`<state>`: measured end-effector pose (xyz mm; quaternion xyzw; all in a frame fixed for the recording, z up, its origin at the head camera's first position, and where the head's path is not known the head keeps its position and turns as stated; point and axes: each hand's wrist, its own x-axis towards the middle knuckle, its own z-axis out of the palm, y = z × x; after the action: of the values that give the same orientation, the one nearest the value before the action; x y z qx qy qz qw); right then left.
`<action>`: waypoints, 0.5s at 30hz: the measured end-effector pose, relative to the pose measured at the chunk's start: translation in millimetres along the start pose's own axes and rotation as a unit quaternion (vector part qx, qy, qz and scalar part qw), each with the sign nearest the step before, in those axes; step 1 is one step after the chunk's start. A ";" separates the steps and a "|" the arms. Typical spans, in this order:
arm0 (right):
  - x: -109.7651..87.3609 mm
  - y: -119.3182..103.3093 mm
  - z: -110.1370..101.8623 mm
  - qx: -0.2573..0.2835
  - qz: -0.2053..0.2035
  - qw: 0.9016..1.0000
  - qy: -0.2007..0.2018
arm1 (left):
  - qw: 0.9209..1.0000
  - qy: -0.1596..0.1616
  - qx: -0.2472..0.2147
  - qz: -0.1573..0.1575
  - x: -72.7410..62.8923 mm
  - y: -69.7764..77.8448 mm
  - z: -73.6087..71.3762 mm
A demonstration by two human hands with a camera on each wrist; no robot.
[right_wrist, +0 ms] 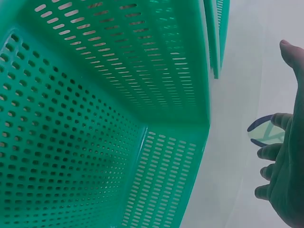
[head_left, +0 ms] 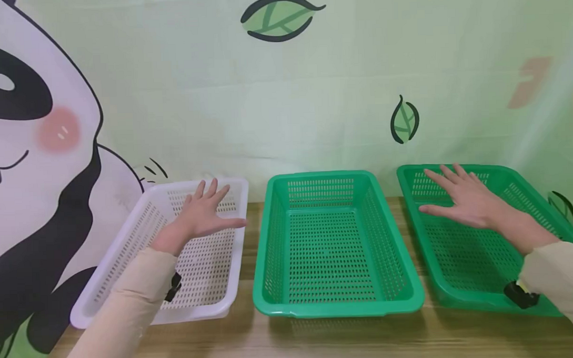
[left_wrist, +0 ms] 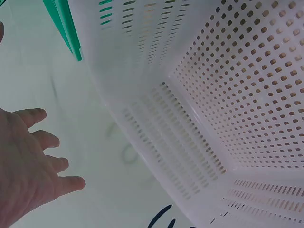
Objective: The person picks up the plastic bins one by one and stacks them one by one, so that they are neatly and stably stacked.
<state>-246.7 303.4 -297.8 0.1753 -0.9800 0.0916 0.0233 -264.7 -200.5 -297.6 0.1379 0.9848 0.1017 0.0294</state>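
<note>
My left hand (head_left: 200, 216) is held out over the white basket (head_left: 233, 286), its fingers spread and nothing in its grasp. On the other side my right hand (head_left: 472, 201) hovers above the right green basket (head_left: 441, 273), fingers likewise spread and holding nothing. Between the two stands the middle green basket (head_left: 338, 307), with only its perforated floor showing inside. In the left wrist view the left hand (left_wrist: 28, 166) appears beside the white basket's wall (left_wrist: 166, 137). The right wrist view has the right hand (right_wrist: 285, 166) to the right of the green basket's wall (right_wrist: 164, 175).
All three baskets stand in a row on a wooden table (head_left: 254, 343). Close behind them hangs a pale green backdrop (head_left: 208, 97) printed with leaves and a large panda (head_left: 68, 171). Narrow gaps separate the baskets.
</note>
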 end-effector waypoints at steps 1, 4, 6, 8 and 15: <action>0.1 -0.6 0.0 0.000 -0.001 1.000 0.000 | 1.000 0.001 0.001 0.002 0.0 1.2 -0.1; 0.4 -3.0 0.5 -0.011 -0.003 1.000 0.000 | 1.000 0.002 0.004 0.004 -0.5 5.2 -0.2; 0.8 -5.2 1.0 -0.024 -0.005 1.000 -0.002 | 1.000 0.002 0.006 0.006 -0.6 8.3 0.1; 1.4 -7.8 1.9 -0.041 -0.008 0.999 -0.002 | 1.000 0.003 0.008 0.007 -0.3 11.4 0.8; 2.5 -20.2 5.1 -0.073 -0.025 0.997 0.002 | 1.000 0.000 0.015 0.012 0.7 23.0 3.4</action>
<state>-242.1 283.0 -299.1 0.1973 -0.9793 0.0195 0.0399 -258.9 -178.0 -296.2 0.1502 0.9845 0.0872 0.0263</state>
